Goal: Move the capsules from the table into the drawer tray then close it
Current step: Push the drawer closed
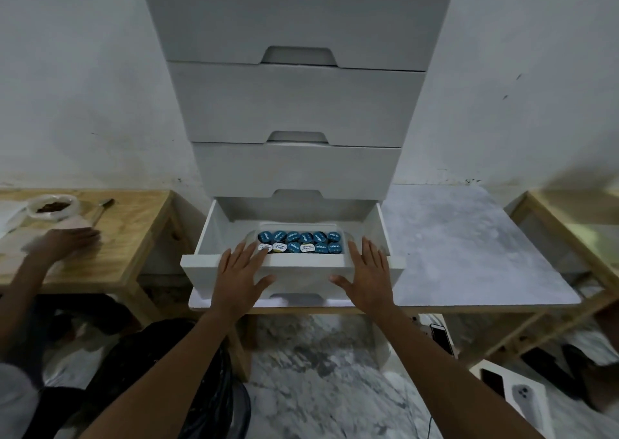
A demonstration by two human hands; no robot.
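The bottom drawer [207, 237] of a white drawer unit stands pulled out over the grey tabletop. Inside it a clear tray [346, 236] holds several capsules [299, 242] in two rows, most with blue lids, a few with white or yellow ones. My left hand [239, 271] lies flat with straight fingers against the left part of the drawer front [301, 271], fingertips reaching over its top edge. My right hand [366, 271] lies the same way on the right part. Neither hand holds anything.
Three shut drawers [298, 103] stack above the open one. The grey tabletop [469, 247] stretches right. On the wooden table [134, 227] at left, another person's hand [67, 242] rests by a bag of brown grounds [53, 206]. Phones [442, 338] lie on the floor at right.
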